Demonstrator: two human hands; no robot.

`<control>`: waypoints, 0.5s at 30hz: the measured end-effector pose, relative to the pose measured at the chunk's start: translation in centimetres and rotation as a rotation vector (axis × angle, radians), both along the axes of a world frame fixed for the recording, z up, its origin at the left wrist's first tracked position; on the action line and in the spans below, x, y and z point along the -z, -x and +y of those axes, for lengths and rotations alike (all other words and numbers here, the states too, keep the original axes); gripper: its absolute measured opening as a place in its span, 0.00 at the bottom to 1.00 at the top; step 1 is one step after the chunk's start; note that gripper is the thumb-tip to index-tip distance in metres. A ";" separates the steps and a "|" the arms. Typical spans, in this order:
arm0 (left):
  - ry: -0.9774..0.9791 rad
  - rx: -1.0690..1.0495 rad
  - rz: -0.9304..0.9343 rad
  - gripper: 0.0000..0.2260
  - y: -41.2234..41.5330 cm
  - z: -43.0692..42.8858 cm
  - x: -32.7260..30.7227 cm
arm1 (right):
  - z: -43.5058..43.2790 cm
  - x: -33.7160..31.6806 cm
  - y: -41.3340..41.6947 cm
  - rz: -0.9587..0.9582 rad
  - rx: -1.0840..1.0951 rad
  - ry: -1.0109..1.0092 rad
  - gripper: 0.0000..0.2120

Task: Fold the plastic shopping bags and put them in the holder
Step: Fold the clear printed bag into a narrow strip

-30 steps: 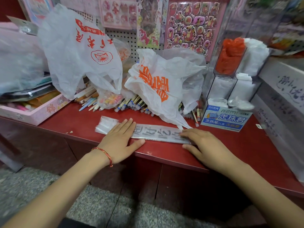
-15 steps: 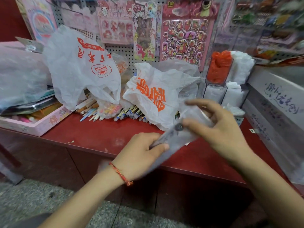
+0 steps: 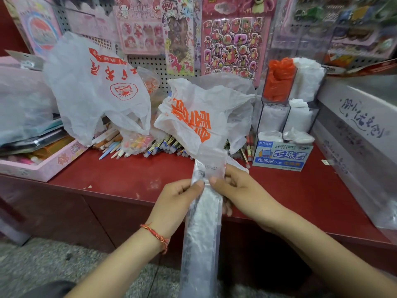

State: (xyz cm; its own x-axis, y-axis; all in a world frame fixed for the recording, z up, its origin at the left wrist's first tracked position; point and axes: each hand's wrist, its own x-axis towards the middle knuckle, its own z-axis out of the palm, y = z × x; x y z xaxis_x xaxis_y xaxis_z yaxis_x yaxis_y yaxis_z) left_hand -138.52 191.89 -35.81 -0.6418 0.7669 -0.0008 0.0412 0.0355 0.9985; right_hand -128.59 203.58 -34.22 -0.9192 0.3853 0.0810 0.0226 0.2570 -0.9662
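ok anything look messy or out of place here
Pens and pencils lie scattered loose on the counter, partly buried under the crumpled left bag and right bag. The folded strip looks fine.

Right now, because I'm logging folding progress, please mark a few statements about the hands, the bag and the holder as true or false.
1. Both the left hand and the right hand grip the folded bag strip. True.
2. The strip lies flat on the red counter. False: it is held upright, and its lower end hangs below the counter's edge.
3. An upper compartment of the holder contains orange bags. True.
4. The left wrist is bare. False: it wears a red cord bracelet.
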 end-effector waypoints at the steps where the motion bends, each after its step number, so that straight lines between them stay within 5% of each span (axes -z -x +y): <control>1: -0.005 -0.014 -0.026 0.13 0.1 0.0 0.1 | 0.0 0.2 0.0 -0.004 -0.010 0.030 0.04; 11: -0.090 -0.048 0.191 0.02 0.7 0.2 -0.1 | 0.3 1.3 0.0 -0.070 -0.088 0.114 0.06; 15: -0.117 -0.054 0.439 0.19 0.9 -0.3 -0.3 | 0.6 1.2 -0.2 -0.133 -0.203 0.129 0.05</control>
